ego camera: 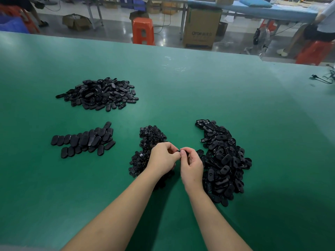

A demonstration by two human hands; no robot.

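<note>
Head view:
Part: small black piece (178,151), held between my two hands just above the table (181,87), between the middle heap and the right heap.
Left hand (162,158): fingers curled, tips pinching one end of the part.
Right hand (191,163): fingers curled, tips pinching the other end.
Handling: I judge it light, stiff moulded plastic, smooth and rather slippery. Best nipped by its edges with the fingertips, and easy to drop.
Right heap (224,163): glossy oval shells, some with a hole.
Middle heap (152,134): smaller dull fittings, shape too fine to tell.
Left rows (83,140): flat matte ovals, overlapping.
Far heap (98,94): loose ovals.
Table: smooth green mat.
</note>
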